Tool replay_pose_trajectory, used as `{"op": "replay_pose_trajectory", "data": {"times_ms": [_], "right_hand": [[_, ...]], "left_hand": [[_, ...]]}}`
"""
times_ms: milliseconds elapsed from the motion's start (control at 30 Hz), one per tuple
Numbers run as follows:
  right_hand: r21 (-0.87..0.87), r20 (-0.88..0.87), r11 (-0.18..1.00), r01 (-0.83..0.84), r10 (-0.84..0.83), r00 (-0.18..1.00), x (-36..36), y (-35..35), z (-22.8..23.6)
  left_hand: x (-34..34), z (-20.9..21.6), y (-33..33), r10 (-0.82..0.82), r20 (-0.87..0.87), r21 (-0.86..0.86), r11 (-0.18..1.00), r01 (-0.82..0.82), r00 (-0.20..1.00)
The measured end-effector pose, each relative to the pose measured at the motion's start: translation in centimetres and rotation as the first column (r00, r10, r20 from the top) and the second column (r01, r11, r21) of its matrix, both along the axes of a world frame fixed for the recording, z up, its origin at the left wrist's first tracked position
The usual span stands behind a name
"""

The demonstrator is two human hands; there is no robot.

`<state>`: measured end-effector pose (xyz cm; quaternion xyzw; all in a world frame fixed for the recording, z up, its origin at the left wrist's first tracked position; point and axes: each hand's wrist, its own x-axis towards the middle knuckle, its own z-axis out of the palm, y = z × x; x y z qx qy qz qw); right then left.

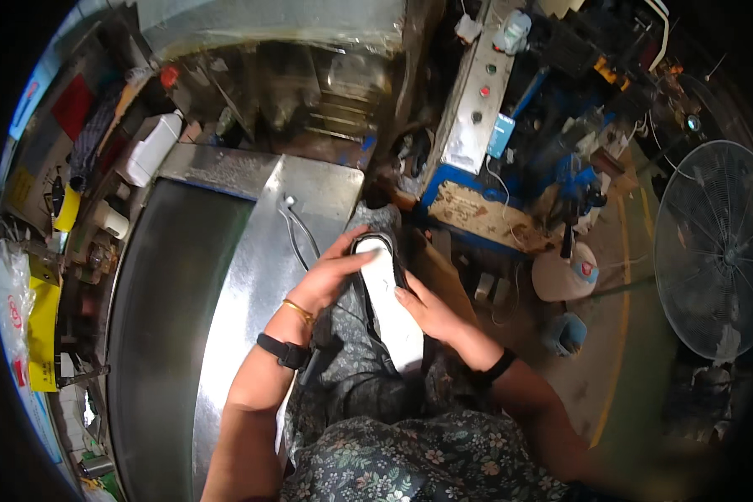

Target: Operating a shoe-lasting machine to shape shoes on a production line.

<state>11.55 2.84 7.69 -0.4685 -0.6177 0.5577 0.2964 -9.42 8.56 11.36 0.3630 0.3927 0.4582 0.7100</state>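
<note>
Above my lap I hold a shoe (391, 305), dark at its edges, with a long white sole-shaped face turned up. My left hand (333, 274) grips it near its far end, the thumb lying on the white face. From the other side my right hand (431, 311) is closed round the middle, its thumb at the white edge. The fingers beneath are partly hidden. A dark band sits on each wrist, with a thin gold bracelet on the left.
A dark conveyor belt (180, 335) with a metal side plate (247, 293) runs along my left; a grey cable (297, 230) lies on the plate. Ahead right stands a control box (477, 92) with buttons. A white jug (563, 274) and a large fan (715, 251) are at right.
</note>
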Motion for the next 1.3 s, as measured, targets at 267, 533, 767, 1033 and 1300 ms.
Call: {"op": "replay_pose_trajectory", "data": {"times_ms": [267,533,767,1033,1300], "right_hand": [[-0.058,0.377,0.997,-0.044,0.063,0.924,-5.7,0.0,5.1],[0.221,0.288,0.968,0.121,-0.183,0.940,-6.9,-0.5,2.8],[0.295,-0.024,0.952,0.085,-0.081,0.996,-5.3,1.3,1.9],[0.198,-0.268,0.945,-0.261,0.308,0.913,-2.9,3.8,9.0],[0.019,-0.427,0.956,0.293,-0.258,0.867,12.3,3.9,16.8]], "left_hand": [[-0.1,-0.4,-3.7,0.148,-0.989,0.147,0.989,0.033,-0.006],[-0.4,-0.5,-7.3,0.170,-0.884,0.145,0.985,-0.091,0.435],[-0.7,-4.1,-6.7,0.533,-0.001,-0.320,0.801,-0.505,0.846],[-0.1,7.7,-5.9,0.447,0.332,-0.151,0.894,-0.421,0.830],[1.3,3.7,-9.2,-0.019,-0.566,0.366,0.890,0.272,0.824]]}}
